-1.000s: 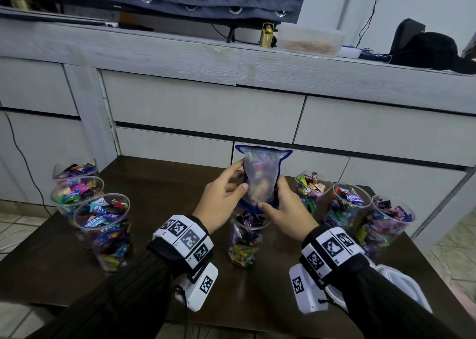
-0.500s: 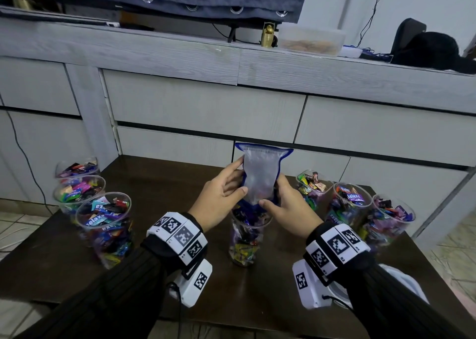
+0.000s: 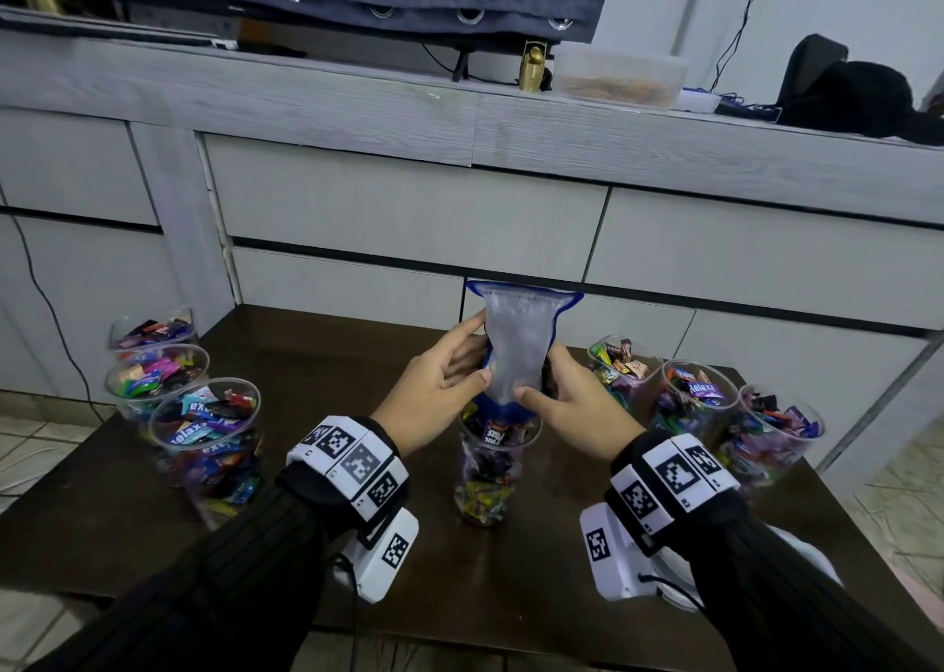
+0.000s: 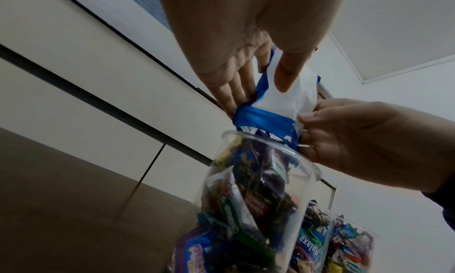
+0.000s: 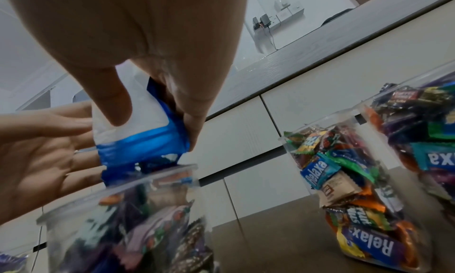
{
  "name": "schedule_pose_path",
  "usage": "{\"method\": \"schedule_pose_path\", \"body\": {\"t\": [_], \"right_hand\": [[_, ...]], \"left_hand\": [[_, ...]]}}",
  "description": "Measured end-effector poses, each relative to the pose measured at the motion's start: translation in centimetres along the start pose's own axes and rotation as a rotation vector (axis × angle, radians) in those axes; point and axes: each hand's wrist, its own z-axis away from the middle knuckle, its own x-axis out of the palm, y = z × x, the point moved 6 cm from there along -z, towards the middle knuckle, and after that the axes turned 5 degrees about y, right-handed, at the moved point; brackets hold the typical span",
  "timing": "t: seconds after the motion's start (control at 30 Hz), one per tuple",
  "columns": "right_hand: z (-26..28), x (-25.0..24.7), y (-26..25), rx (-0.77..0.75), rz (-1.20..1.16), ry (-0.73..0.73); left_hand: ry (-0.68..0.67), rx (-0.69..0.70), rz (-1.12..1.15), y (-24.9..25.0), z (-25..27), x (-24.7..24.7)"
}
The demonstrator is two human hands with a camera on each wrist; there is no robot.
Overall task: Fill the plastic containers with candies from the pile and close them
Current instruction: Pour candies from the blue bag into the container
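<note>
Both hands [image 3: 503, 395] pinch a limp, blue-edged clear bag [image 3: 516, 349], mouth down over a candy-filled clear container [image 3: 488, 472].

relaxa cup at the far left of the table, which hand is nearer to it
Left. The left hand grips the bag on the side toward that cup; the right hand grips the bag's far side.

Home living room: grey wooden sideboard [image 3: 459, 125], tiled floor [image 3: 30, 446], dark table [image 3: 316, 354].
</note>
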Motion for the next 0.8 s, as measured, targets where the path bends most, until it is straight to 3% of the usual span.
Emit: {"method": "schedule_pose_path", "body": {"t": [0.1, 0.27, 0.47, 0.63, 0.8], "right_hand": [[-0.2, -0.9, -0.3, -0.046, -0.034, 0.045], [0.0, 0.0, -0.2, -0.056, 0.025, 0.038], [-0.4, -1.1, -0.7, -0.075, -0.054, 0.047], [-0.2, -0.2, -0.4, -0.076, 0.074, 0.036], [-0.3, -1.0, -0.5, -0.093, 0.004, 0.053]], "left_hand": [[0.028, 0.015, 0.016, 0.3, -0.2, -0.5], [-0.095, -0.035, 0.009, -0.2, 0.1, 0.5], [-0.045, -0.004, 0.076, 0.4, -0.1, -0.4], [-0.121, -0.023, -0.006, -0.1, 0.1, 0.6], [0.033, -0.02, 0.032, 0.0, -0.1, -0.6]]}}
